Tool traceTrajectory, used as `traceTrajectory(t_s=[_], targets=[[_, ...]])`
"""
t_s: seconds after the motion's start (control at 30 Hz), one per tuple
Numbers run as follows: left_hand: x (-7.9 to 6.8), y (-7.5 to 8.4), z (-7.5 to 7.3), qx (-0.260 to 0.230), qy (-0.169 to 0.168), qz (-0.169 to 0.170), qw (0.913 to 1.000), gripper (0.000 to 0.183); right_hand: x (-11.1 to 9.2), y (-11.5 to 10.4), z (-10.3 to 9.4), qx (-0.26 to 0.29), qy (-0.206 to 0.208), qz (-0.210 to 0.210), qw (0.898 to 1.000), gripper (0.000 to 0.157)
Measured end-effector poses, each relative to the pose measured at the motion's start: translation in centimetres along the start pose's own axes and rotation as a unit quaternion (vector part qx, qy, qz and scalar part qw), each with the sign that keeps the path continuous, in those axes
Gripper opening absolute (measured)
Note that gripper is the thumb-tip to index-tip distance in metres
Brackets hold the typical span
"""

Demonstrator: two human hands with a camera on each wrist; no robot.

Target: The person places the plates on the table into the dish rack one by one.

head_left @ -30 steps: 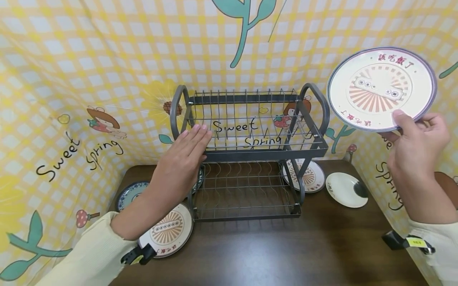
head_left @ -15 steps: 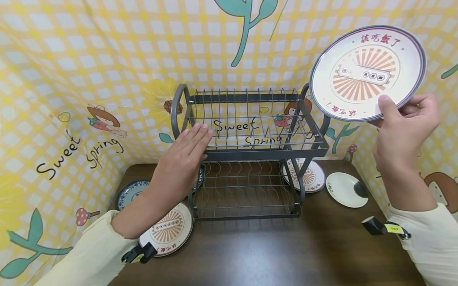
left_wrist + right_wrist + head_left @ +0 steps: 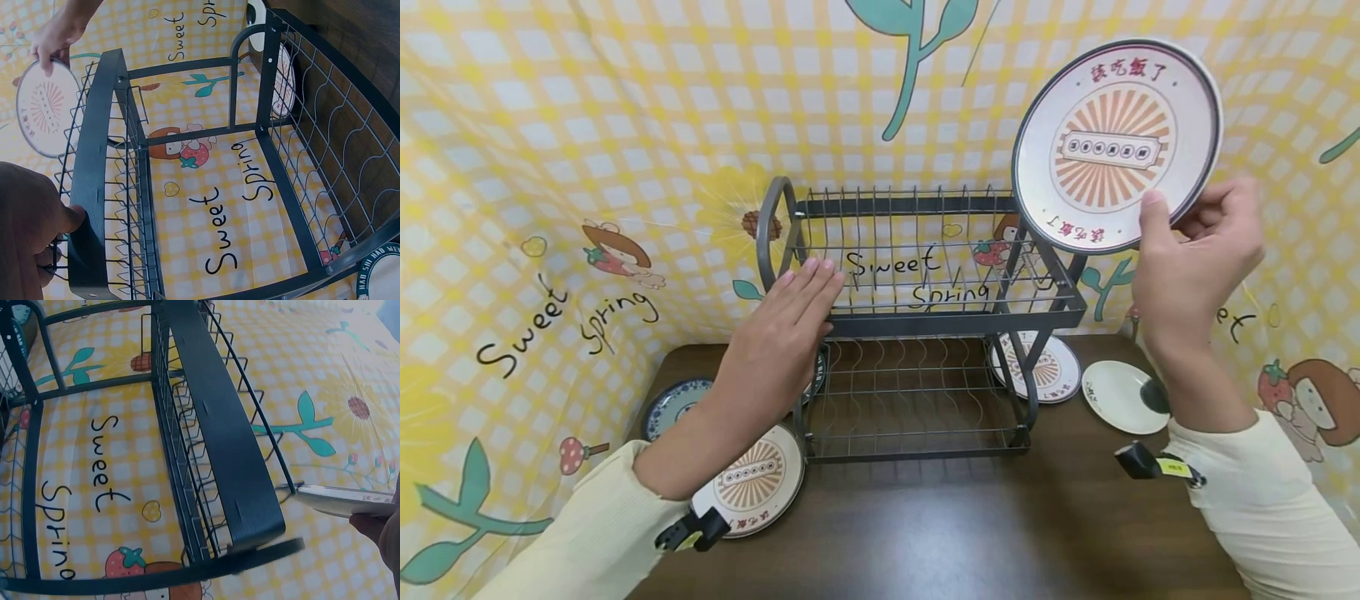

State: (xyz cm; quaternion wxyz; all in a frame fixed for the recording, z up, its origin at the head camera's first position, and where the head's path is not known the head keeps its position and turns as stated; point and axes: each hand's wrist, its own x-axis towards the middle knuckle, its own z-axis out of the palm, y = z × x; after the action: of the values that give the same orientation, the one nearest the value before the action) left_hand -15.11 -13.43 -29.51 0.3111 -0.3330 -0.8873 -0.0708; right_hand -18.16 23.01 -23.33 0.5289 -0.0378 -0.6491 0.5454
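Note:
A two-tier dark grey dish rack (image 3: 955, 324) stands on the table. My left hand (image 3: 775, 342) holds the left end of its upper front bar, fingers extended over the top; in the left wrist view the thumb (image 3: 74, 219) lies against the bar. My right hand (image 3: 1198, 267) pinches a white plate (image 3: 1112, 117) by its lower right edge, thumb on the printed face. That plate is tilted up, above the rack's upper right end. In the right wrist view the plate (image 3: 344, 499) shows edge-on near the upper tier's wires.
Left of the rack lie a printed white plate (image 3: 752, 479) and a blue-rimmed plate (image 3: 662, 408), partly behind my forearm. To the right are another printed plate (image 3: 1056, 371) and a pale oval dish (image 3: 1112, 396). A checked cloth (image 3: 625, 125) hangs behind the brown table (image 3: 925, 525).
My right hand has carried the plate left and up, toward the rack, turning it more upright. The left hand stays where it was on the rack.

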Motion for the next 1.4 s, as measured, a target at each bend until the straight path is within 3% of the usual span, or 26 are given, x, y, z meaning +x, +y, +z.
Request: traceTrajectory(t_s=[0.37, 0.47, 0.63, 1.4], targets=[[0.0, 0.0, -0.1, 0.000, -0.005, -0.003, 1.0000, 0.053, -1.9, 0.4, 1.2, -0.060, -0.044, -0.105, 0.992, 0.031], [0.0, 0.0, 0.0, -0.001, -0.004, -0.002, 1.0000, 0.053, -2.2, 0.5, 1.5, -0.077, -0.053, -0.119, 0.989, 0.026], [-0.1, -0.1, 0.1, -0.002, 0.000, -0.002, 1.0000, 0.053, -2.7, 0.6, 1.9, -0.102, -0.064, -0.131, 0.984, 0.012], [-0.1, -0.1, 0.2, -0.004, 0.008, -0.001, 1.0000, 0.053, -3.2, 1.4, 2.6, -0.171, -0.077, -0.165, 0.968, 0.014]])
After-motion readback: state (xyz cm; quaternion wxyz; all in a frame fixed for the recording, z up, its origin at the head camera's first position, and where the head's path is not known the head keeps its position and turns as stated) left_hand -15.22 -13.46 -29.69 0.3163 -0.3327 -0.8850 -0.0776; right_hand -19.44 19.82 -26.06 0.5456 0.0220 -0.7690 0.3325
